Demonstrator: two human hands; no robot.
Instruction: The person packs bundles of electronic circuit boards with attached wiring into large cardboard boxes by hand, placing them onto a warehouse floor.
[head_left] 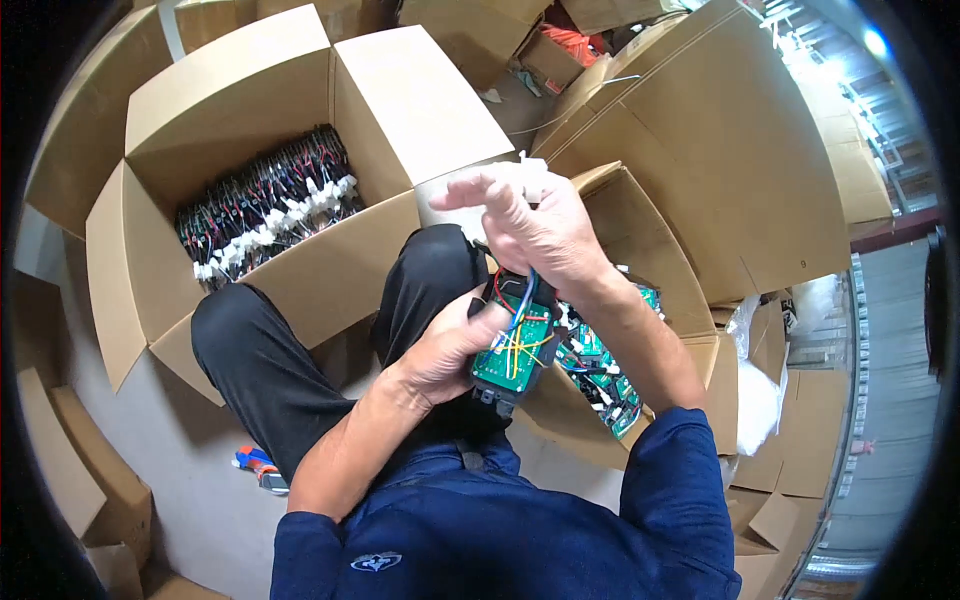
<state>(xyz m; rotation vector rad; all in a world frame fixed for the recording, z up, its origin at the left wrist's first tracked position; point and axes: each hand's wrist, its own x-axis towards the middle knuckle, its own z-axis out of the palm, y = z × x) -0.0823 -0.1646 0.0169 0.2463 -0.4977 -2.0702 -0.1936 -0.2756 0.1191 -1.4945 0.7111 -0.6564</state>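
My left hand (450,345) grips a green circuit board module (512,365) with a dark casing, above my lap. Yellow, red and blue wires cross the board's face. From its upper end a wire bundle (527,285) runs up to my right hand (545,235), which is raised just above the module. That hand's fingers are bent and point left, closed about the bundle, though the grip is partly hidden. White connectors (533,168) stick out beyond its knuckles.
At the left front, an open carton (150,250) holds rows of dark modules with wires and white plugs (270,215). Another carton (680,240) beside my right arm holds green circuit boards (605,375). A red-and-blue tool (262,468) lies on the floor by my left leg.
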